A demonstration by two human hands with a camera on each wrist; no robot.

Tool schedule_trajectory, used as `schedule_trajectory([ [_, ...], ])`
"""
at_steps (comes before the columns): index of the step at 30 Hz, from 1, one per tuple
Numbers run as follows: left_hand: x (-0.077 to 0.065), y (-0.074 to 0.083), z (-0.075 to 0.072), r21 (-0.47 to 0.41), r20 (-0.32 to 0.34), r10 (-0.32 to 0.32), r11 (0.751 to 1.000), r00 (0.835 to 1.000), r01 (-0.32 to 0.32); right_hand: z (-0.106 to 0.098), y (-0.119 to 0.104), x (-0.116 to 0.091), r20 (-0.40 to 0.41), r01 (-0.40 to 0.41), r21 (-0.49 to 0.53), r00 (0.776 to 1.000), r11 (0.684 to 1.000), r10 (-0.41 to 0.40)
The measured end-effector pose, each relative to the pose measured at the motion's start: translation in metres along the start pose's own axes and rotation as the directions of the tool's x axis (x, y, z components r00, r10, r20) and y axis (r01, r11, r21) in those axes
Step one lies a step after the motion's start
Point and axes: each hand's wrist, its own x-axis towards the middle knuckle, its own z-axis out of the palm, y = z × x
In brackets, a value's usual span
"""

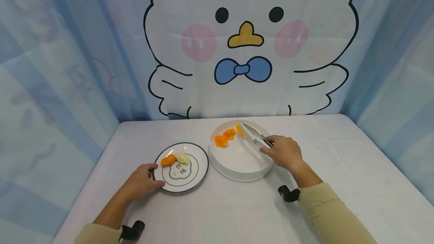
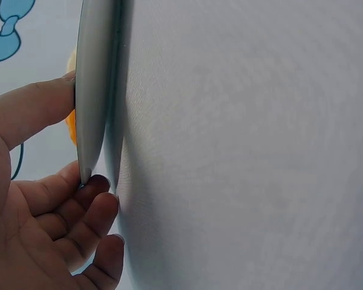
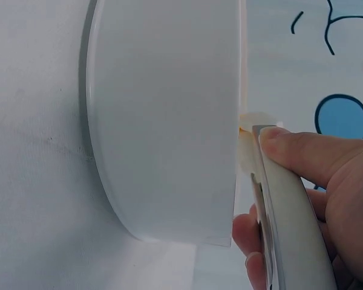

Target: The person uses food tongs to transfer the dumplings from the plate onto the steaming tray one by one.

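Note:
At the left, my left hand (image 1: 140,182) grips the rim of a white plate (image 1: 198,161) with dark edging and printed characters. An orange piece (image 1: 168,160) and a pale yellow piece (image 1: 182,157) lie side by side on it. My right hand (image 1: 285,151) holds metal tongs (image 1: 266,141), thumb along one arm in the right wrist view. Their whitish tips reach over a round white container (image 1: 244,161) with a dimpled surface, right at a yellow piece (image 1: 240,130). Two more orange pieces (image 1: 221,141) sit at the container's left side.
A white cloth covers the table (image 1: 223,214), whose back edge meets a printed curtain (image 1: 251,97). Light blue curtains (image 1: 54,86) hang at both sides. The container stands just right of the plate, its tall side wall (image 3: 163,121) beside my right hand.

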Motion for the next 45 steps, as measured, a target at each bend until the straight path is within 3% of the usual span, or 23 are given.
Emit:
schedule_trajectory([
  [22, 0.002, -0.002, 0.003, 0.007, 0.004, -0.002, 1.0, 1.0, 0.002, 0.009, 0.0, 0.008, 0.04, -0.026, 0.016, 0.999, 1.0, 0.025],
  [45, 0.0, 0.001, 0.002, 0.007, -0.012, -0.012, 1.0, 1.0, 0.012, -0.002, -0.007, 0.008, -0.02, -0.019, 0.027, 1.0, 0.999, 0.02],
])
